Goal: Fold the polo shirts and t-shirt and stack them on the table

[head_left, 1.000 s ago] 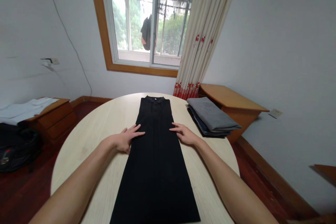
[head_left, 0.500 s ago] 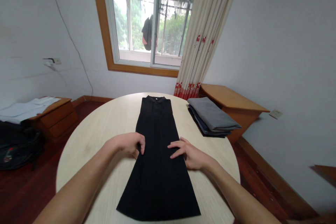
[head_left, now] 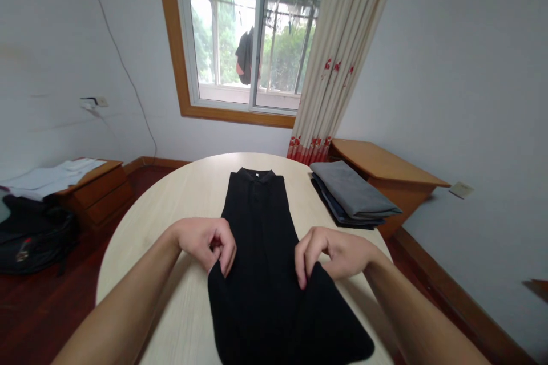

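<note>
A black polo shirt (head_left: pixel 261 228), its sides folded inward into a long strip, lies on the round pale table with the collar at the far end. My left hand (head_left: pixel 209 244) pinches its left edge about midway down. On the opposite edge, my right hand (head_left: pixel 327 254) has its fingers closed on the cloth. Between and below both hands the fabric is lifted and bunched, and the near hem spreads toward me, flaring to the right. Part of that hem runs out of view at the bottom.
A stack of folded clothes (head_left: pixel 351 191), grey on top, sits at the table's (head_left: pixel 184 185) right side. Behind it stands a wooden desk (head_left: pixel 385 162). To the left are a low cabinet (head_left: pixel 96 191) with papers and a black bag (head_left: pixel 34 239) on the floor.
Both hands have closed on the shirt's side edges and raised the cloth. The shirt has slid slightly toward me, its near hem shifting right and down.
</note>
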`<state>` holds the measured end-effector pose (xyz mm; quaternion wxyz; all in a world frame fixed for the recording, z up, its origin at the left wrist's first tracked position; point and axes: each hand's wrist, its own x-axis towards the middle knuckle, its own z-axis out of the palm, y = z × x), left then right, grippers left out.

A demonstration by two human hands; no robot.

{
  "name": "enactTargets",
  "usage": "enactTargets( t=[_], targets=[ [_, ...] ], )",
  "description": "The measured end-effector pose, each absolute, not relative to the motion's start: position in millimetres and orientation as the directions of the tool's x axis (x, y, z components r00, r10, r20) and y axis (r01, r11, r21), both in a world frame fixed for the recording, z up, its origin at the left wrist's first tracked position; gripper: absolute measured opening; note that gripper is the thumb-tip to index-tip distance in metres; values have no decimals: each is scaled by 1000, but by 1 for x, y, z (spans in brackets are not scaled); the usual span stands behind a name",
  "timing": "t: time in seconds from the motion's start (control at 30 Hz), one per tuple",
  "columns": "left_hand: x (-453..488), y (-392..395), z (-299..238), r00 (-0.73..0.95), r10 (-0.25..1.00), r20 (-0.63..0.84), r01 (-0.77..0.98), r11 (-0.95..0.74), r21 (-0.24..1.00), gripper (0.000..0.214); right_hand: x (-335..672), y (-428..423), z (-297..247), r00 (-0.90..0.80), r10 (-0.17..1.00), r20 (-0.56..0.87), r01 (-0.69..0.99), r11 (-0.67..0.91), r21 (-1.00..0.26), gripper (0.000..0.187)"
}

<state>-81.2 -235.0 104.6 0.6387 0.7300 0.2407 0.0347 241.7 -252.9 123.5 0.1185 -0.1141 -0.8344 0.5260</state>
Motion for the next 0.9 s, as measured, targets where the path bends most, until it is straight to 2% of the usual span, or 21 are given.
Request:
enactTargets(
  t=[0.07,0.13,0.17,0.23,0.33,0.4,0.5,0.6,0.67,0.77,0.9],
  targets=[
    [-80,-228,100,762,646,-54,96,-31,995,56,240,-229,122,-873,466,141,51,375,-926,47],
    [-78,-214,90,420,897,141,-143,-88,986,53,237,-198,110,-606,761,230,40,318,-947,49],
    [-77,-206,83,233,956,176,-215,-126,968,50,236,-182,102,-434,868,240,39,284,-958,50],
    [-75,-190,67,-15,994,112,-228,-112,967,45,233,-156,81,-209,969,135,73,153,-986,43],
    [-79,-173,45,-147,986,-84,-84,72,994,55,232,-135,46,-41,999,-5,108,-1,-994,33],
    [-85,-169,38,-167,977,-129,41,137,990,62,233,-134,27,-19,1000,-18,129,-15,-992,29],
    [-96,-173,40,-52,983,-176,248,184,951,56,240,-144,14,-68,998,-16,169,-4,-986,32],
    [-103,-178,46,85,944,-319,459,247,854,44,249,-157,20,-193,971,-138,232,-92,-968,34],
    [-104,-179,45,126,913,-389,562,257,786,40,254,-165,25,-327,912,-249,304,-148,-941,37],
    [-100,-179,38,152,898,-412,649,224,727,36,258,-172,28,-466,819,-336,376,-160,-913,41],
    [-94,-183,37,261,853,-452,695,159,701,38,261,-174,26,-514,762,-394,428,-170,-888,45]
  ],
)
